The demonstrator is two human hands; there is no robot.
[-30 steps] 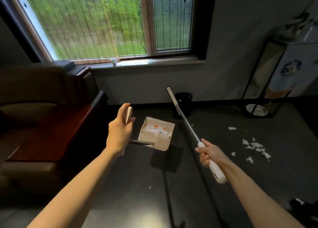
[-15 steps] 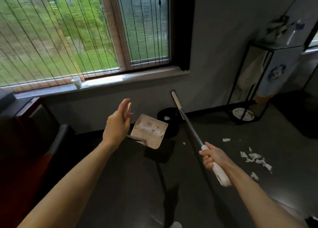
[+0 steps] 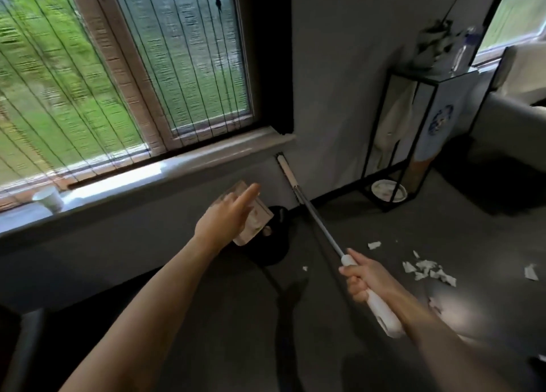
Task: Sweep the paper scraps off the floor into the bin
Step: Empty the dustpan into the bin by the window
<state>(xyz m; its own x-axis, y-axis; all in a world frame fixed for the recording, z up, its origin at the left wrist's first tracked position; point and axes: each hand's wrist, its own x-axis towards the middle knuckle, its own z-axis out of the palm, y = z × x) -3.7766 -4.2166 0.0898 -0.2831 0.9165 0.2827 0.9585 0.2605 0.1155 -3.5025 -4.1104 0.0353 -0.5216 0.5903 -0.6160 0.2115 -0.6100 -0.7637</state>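
**Finding 1, position of task items.** The paper scraps (image 3: pixel 428 270) lie on the floor (image 3: pixel 339 362) in a loose cluster to the right of the right hand (image 3: pixel 365 279). Strays lie apart from the cluster on both sides. The bin (image 3: pixel 276 245) stands against the wall below the windowsill (image 3: pixel 177 167), well apart from the cluster and to its left.

**Finding 2, hands.** The right hand's fingers are wrapped round the white grip of the broom (image 3: pixel 322 232). The left hand (image 3: pixel 227 217) holds the dustpan (image 3: pixel 254 223) aloft, just above the bin. Its forefinger is stretched straight, and the rest of its hold is hidden behind the back of the hand. What the pan holds cannot be seen.

**Finding 3, governing relation.** The right hand is much the nearer to the scraps. The broom's long axis runs from that hand up and to the left, away from the person. Its far end is close to the wall under the end of the sill, so the pole points away from the cluster. No brush head can be made out. The dustpan is tipped steeply, its lower edge toward the bin's opening.

**Assessment.** The step in hand appears to be emptying the pan. The next sweep would require the broom to be swung rightward and down to the cluster, and the pan to be set beside it.
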